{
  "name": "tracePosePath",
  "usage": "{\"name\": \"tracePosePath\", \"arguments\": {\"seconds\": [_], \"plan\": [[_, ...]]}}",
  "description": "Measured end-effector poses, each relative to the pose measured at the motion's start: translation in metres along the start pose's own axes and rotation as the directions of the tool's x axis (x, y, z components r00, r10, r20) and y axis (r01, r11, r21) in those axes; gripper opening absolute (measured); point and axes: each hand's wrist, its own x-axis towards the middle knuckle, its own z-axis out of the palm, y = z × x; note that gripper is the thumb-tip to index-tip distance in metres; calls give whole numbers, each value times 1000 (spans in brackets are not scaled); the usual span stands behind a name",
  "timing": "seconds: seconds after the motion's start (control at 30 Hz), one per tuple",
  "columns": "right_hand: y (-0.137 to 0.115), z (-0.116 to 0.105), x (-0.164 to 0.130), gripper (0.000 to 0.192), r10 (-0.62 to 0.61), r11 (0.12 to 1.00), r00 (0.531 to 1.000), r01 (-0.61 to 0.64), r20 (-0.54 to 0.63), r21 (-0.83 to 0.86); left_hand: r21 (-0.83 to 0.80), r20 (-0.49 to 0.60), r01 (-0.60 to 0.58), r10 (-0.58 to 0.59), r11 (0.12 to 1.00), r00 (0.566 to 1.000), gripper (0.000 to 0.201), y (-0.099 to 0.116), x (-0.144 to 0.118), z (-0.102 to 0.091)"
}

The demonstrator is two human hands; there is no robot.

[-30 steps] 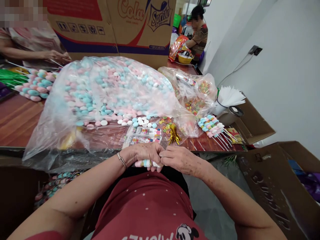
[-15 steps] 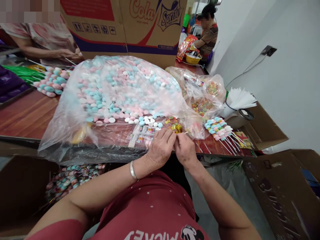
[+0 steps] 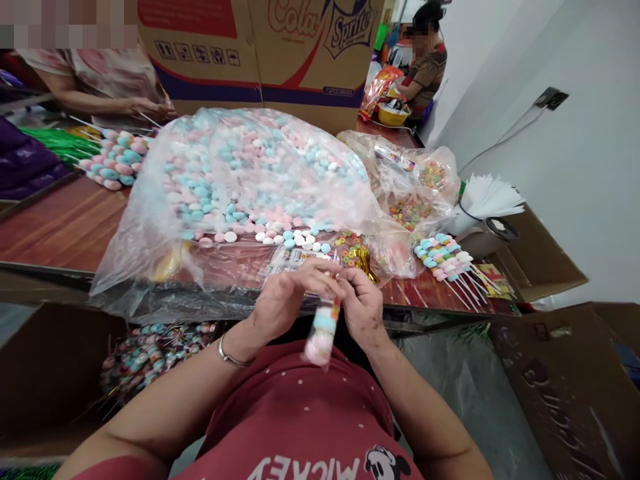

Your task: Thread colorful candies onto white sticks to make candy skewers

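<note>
Pastel candy skewer (image 3: 322, 330) hangs between both hands.

A small candy-packing workshop: bulk sweets bag (image 3: 250, 173), stick bundles (image 3: 443, 257), cartons (image 3: 260, 47), co-workers.

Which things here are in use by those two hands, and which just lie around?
In use: left hand, right hand, candy skewer.
Lying about: big candy bag, finished skewers, white sticks, gold twist ties, cardboard box.

Candy bag (image 3: 250, 173) on table (image 3: 65, 227), cardboard box (image 3: 260, 53) behind
</note>
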Motion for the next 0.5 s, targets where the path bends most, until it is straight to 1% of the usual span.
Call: {"name": "tracePosePath", "arguments": {"seconds": [0.03,0.07,0.1,0.13,0.17,0.2,0.23,0.27,0.33,0.4,0.43,0.47,0.5], "plan": [[1,1,0,13,-34,999,999,33,-27,-17,47,11,-10,9,999,1000,60,2,-3,-4],[0,2,-1,13,-74,997,996,72,-45,-40,106,-3,20,-19,994,1000,58,3,-6,-7],[0,5,-3,13,-121,991,991,117,-53,-69,157,-32,91,-87,983,996,56,3,-9,-9],[-1,7,-5,14,-174,980,984,168,-46,-102,186,-71,188,-177,964,982,55,3,-12,-10],[-1,11,-7,14,-233,964,972,227,-29,-138,181,-108,285,-269,941,957,54,2,-14,-11],[-2,15,-10,14,-297,941,955,291,-6,-174,141,-138,369,-351,919,926,52,1,-16,-10],[-2,19,-13,14,-354,913,935,353,30,-204,64,-162,431,-417,900,895,49,0,-17,-10],[-2,24,-16,15,-404,885,912,410,75,-222,-40,-188,467,-465,884,865,44,0,-19,-8],[-2,32,-19,17,-464,840,866,497,188,-216,-243,-264,480,-533,843,804,36,1,-20,-7],[2,35,-16,18,-479,822,820,544,314,-168,-342,-384,436,-547,833,744,32,6,-21,-8],[5,35,-12,19,-465,827,809,542,360,-150,-352,-459,392,-522,850,719,32,10,-21,-11],[9,34,-6,19,-441,836,813,526,382,-155,-342,-530,342,-480,875,699,32,16,-22,-16],[15,31,2,20,-404,845,830,499,384,-190,-314,-587,296,-430,902,686,31,23,-23,-23]]}}
